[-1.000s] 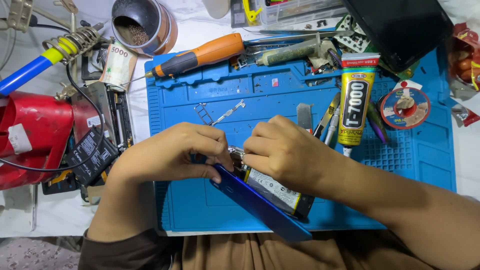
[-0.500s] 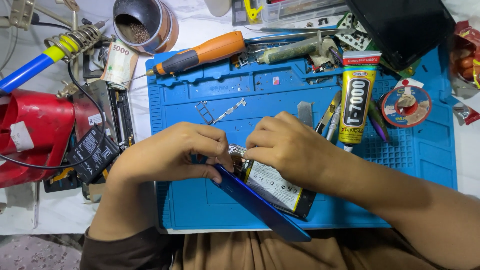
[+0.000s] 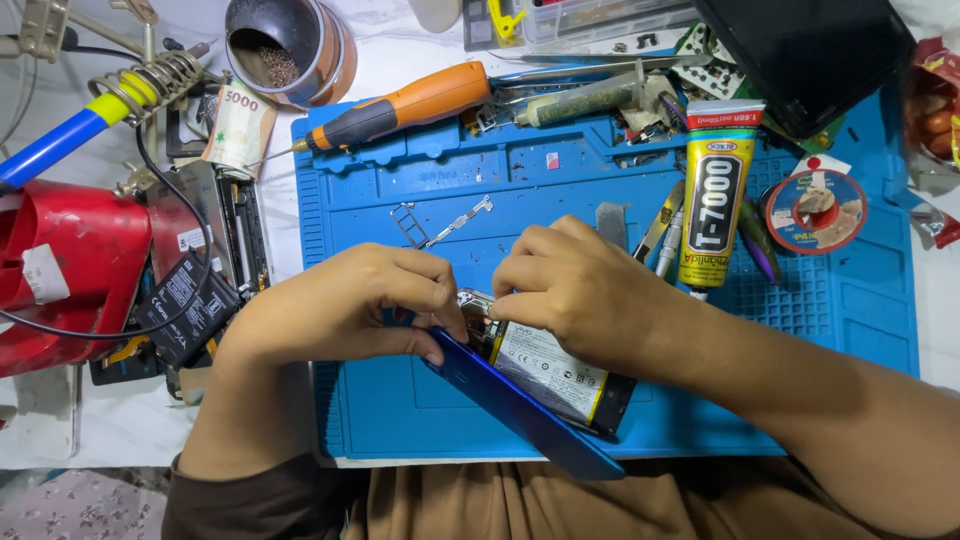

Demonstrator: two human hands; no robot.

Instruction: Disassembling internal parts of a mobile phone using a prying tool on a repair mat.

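On the blue mat point(image 3: 850, 330), both hands still pinch the opened phone point(image 3: 545, 375), left hand point(image 3: 350, 310) and right hand point(image 3: 580, 290) barely shifted.

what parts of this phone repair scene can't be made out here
Head view only:
- Top end of the opened blue phone: covered by the left hand and right hand, so the grip point is unseen.
- Black flat slab: cut by the top edge.
- Red machine: cut by the left edge.

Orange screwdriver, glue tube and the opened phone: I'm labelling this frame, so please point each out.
orange screwdriver point(image 3: 425, 103), head view, on the middle of its orange handle.
glue tube point(image 3: 715, 205), head view, on the yellow body below the cap.
opened phone point(image 3: 550, 372), head view, on the exposed battery.
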